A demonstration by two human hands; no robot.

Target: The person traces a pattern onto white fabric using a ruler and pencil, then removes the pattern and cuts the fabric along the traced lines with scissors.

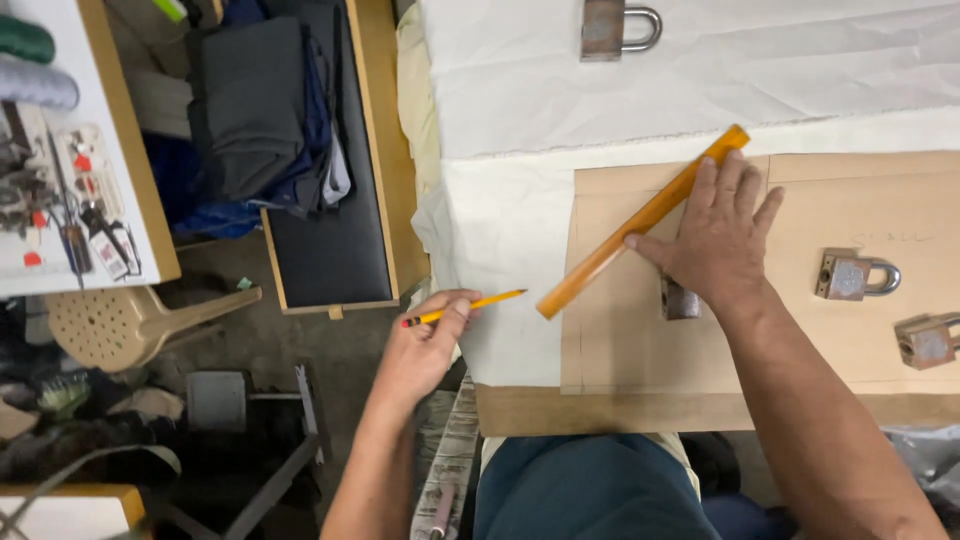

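**Ruler pinned, pencil poised over pattern and cloth**

A person's right hand (722,238) lies flat with fingers spread, pressing an orange ruler (640,222) aslant across a brown paper pattern (880,215) laid on white cloth (510,270). The left hand (425,345) pinches a yellow pencil (465,307) between thumb and fingertips, its tip just short of the ruler's lower end and well off the pattern's edge.

The ruler juts far past the pressing fingers, so it could swing if the pencil pushes against that free end, skewing any line. The cloth shows creases beside the pencil and may shift under it.

A padlock (680,300) is half hidden beneath the right palm; two more padlocks (855,276) rest beyond the wrist, one cut by the frame edge. Faint markings on the pattern cannot be made out.
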